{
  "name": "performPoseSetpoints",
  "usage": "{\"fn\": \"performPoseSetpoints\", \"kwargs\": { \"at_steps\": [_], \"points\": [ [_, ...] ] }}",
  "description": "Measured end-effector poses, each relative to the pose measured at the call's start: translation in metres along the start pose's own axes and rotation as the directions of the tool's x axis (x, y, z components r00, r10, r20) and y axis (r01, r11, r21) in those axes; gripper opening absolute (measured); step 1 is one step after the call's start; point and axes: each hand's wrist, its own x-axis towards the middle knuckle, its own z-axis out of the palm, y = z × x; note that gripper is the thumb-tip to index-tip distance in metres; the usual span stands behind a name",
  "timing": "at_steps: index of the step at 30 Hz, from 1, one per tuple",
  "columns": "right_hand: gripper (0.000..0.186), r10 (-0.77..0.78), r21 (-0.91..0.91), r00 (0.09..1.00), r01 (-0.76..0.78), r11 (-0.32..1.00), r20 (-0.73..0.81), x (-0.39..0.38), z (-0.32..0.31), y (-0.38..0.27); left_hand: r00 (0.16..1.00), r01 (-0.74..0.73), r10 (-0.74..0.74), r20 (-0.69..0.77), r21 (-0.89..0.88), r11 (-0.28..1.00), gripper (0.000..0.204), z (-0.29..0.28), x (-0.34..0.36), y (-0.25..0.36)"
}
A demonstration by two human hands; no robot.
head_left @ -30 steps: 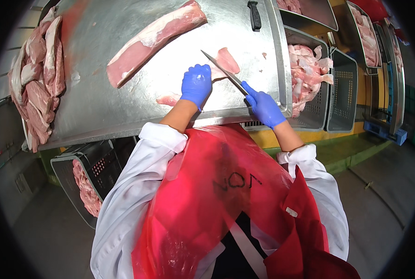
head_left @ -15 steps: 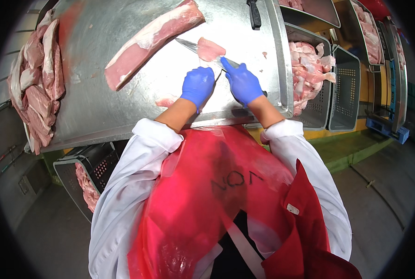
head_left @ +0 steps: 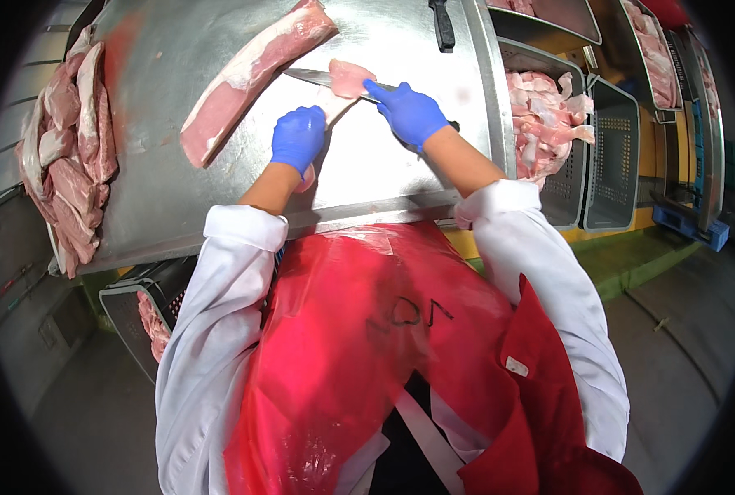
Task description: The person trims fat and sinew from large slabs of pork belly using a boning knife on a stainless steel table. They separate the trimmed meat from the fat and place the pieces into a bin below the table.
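My right hand (head_left: 413,114), in a blue glove, is closed around a knife, its thumb side close to a small slice of pink meat (head_left: 351,77). The knife's blade (head_left: 311,77) points left and passes under the slice. A pale strip of fat (head_left: 334,106) runs from the slice down to my left hand (head_left: 299,136), also gloved in blue and closed on the strip's end. A pink scrap (head_left: 307,179) shows beside my left wrist. Beyond my left hand lies a long pork loin (head_left: 248,81), slanted across the metal table.
Several meat pieces (head_left: 69,144) are heaped at the table's left end. A second knife's black handle (head_left: 442,26) lies at the far right. Beside the table (head_left: 149,190) stand a crate of trimmings (head_left: 540,124), another grey crate (head_left: 613,157) and, lower left, a meat crate (head_left: 128,313).
Both hands have shifted left with the knife and the slice. My left hand has drawn farther from the right, and the pale strip now shows stretched between slice and left hand.
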Motion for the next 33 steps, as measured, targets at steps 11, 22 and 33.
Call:
{"fn": "performPoseSetpoints", "kwargs": {
  "at_steps": [11, 22, 33],
  "points": [
    [0.052, 0.152, -0.067, 0.988, -0.15, 0.986, 0.03, -0.065, -0.027, 0.051, 0.961, 0.175, -0.198, 0.194, 0.13, 0.976, 0.013, -0.021, -0.026, -0.033],
    [0.043, 0.449, 0.81, 0.841, -0.474, 0.346, 0.301, -0.05, -0.065, 0.055, 0.96, 0.275, -0.279, -0.002, -0.148, 0.95, 0.038, -0.031, 0.02, 0.023],
    [0.051, 0.052, 0.671, 0.972, -0.196, 0.715, 0.228, -0.12, -0.015, 0.004, 0.947, 0.312, -0.295, 0.131, -0.148, 0.938, 0.02, -0.025, -0.051, 0.033]
  ]
}}
